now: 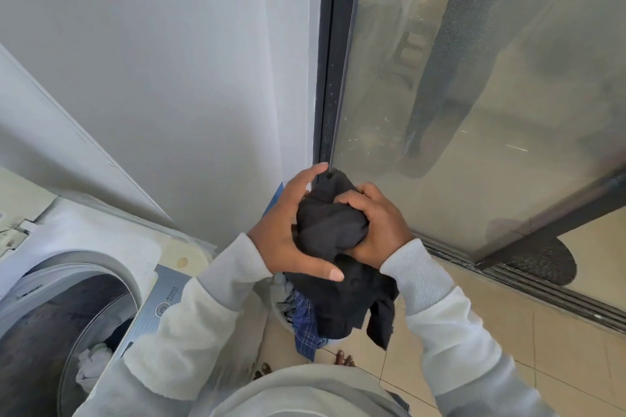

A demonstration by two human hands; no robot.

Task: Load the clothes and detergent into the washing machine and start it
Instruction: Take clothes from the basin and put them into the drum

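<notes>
A black garment (333, 234) is bunched up between both hands at mid-frame, its loose end hanging down. My left hand (288, 230) cups it from the left with thumb and fingers wrapped round the bundle. My right hand (376, 223) grips it from the right, fingers dug into the cloth. The top-loading washing machine (101, 247) stands at the lower left with its lid raised; a pale cloth (93, 366) lies in its drum (50, 332). Beneath the hands, a laundry basket holds a blue checked garment (306, 325) and grey clothes (283, 288).
A white wall rises behind the machine. A dark-framed sliding glass door (474, 95) fills the right side, its track running along the beige tiled floor (542, 349). The machine's control panel with a power button (162, 310) faces me. My toes show near the basket.
</notes>
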